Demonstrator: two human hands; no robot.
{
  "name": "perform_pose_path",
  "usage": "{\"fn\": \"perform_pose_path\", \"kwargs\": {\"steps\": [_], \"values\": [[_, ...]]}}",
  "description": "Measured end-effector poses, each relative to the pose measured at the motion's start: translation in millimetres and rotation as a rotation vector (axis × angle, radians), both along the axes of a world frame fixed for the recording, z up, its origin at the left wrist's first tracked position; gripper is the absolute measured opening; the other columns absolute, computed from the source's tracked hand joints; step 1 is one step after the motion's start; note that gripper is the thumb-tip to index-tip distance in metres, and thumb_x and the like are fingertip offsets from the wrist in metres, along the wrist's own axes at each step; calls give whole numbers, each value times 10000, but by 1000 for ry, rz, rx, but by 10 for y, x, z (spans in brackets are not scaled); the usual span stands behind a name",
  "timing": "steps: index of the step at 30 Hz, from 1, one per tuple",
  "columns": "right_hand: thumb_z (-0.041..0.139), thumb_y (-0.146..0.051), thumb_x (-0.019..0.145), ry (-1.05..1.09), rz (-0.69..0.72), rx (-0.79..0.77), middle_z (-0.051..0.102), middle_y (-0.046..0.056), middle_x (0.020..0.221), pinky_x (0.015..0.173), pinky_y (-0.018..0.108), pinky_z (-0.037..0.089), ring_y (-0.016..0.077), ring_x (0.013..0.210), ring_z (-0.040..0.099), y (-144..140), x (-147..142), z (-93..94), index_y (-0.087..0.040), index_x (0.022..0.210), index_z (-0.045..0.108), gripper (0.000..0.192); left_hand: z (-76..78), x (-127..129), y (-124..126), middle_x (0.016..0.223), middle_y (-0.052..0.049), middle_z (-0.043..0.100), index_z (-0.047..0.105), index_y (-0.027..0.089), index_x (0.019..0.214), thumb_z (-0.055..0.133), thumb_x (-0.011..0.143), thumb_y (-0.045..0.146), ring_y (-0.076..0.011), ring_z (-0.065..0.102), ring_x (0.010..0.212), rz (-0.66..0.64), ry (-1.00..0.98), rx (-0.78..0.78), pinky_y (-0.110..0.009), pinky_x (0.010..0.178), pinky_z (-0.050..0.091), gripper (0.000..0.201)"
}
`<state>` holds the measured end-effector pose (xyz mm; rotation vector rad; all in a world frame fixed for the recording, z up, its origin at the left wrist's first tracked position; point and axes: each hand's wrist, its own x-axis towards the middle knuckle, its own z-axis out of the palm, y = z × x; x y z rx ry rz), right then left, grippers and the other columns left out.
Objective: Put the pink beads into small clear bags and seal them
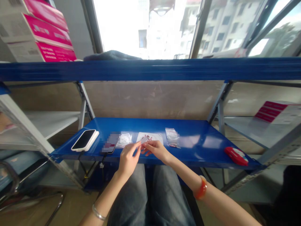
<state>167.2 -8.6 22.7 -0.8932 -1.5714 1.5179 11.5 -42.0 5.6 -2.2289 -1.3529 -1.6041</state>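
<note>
Blue steel shelf (pixel 199 138) under a bright window; my left hand (pixel 127 160) and right hand (pixel 156 149) pinch a small clear bag (pixel 144 141) at its front edge, beside a phone (pixel 85 140).

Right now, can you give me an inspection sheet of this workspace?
Surface: blue shelf, glossy.
Job's things: white sheet with small red bits; both hands pinch a small clear piece over its near edge.
Clutter: two clear bags, white-cased phone, second phone, red object.
Hands: left hand and right hand, fingertips together.
Cables: leads hang beneath the phones.
Surroundings: pink-white boxes, window, side shelves.
</note>
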Motion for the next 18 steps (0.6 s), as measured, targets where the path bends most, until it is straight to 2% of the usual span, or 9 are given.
{"fn": "perform_pose_path", "kwargs": {"steps": [6,11,14,16,18], "values": [[619,-529,704,-13,-6,-81,679,83,801,540,254,513,168,702,634,-78,148,86,-131,778,665,408,21,107,-52,903,-56,720,657,216,1015,492,859,196,-182,666,833,-106,9,-36,-297,802,517,228],[639,-479,693,36,-31,-104,657,60,719,545,257,515,164,675,629,-111,170,154,-132,708,632,347,143,163,-103,909,-48,713,660,221,967,528,841,245,-186,657,847,-166,-70,-139,-289,812,501,184],[659,-438,680,62,-27,-124,649,42,672,568,255,511,153,645,623,-120,192,194,-135,686,621,306,255,138,-97,804,-31,692,647,194,816,550,831,304,-170,636,766,-248,-102,-314,-268,745,489,147],[668,-422,678,73,1,-124,640,25,637,575,248,501,137,607,612,-134,205,224,-139,668,611,289,329,112,-82,703,-11,653,614,180,709,538,837,343,-155,609,703,-369,-99,-485,-253,690,474,221],[661,-416,695,82,65,-109,634,17,610,574,247,485,132,581,607,-157,206,259,-139,663,603,285,394,98,-69,673,-4,630,593,168,692,530,839,372,-145,593,678,-519,-128,-654,-244,656,464,260]]}}
